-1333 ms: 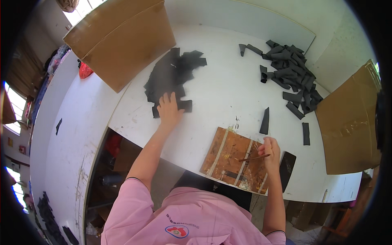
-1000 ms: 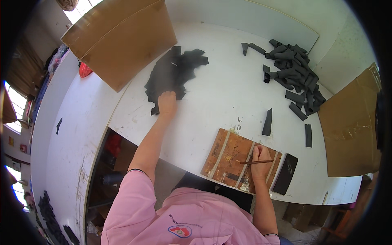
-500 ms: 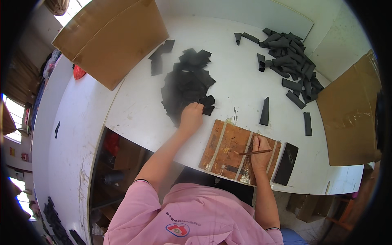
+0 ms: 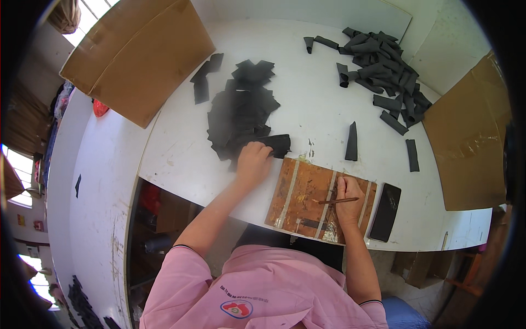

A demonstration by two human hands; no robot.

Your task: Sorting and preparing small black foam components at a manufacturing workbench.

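Observation:
My left hand (image 4: 254,163) reaches to the near end of a loose pile of flat black fabric pieces (image 4: 244,109). Its fingers are closed on one black fabric piece (image 4: 280,145), whose right end sticks out past the pile. Over a worn brown board (image 4: 287,194) with pale strips of tape, my right hand (image 4: 349,205) is closed round a thin brown stick (image 4: 327,202). The stick points left, and its kind is not clear. A small dark strip (image 4: 314,224) lies on the board near its front edge.
Rolled black pieces (image 4: 383,66) are heaped at the far right, with single ones (image 4: 352,141) nearer the board. A black phone (image 4: 385,213) lies right of the board. Cardboard boxes stand at the left (image 4: 139,55) and right (image 4: 466,134) of the white table (image 4: 307,71).
The black piece under my left fingers now reaches further right, out of the pile. My right hand stays over the board with the stick. The whole view has shifted slightly.

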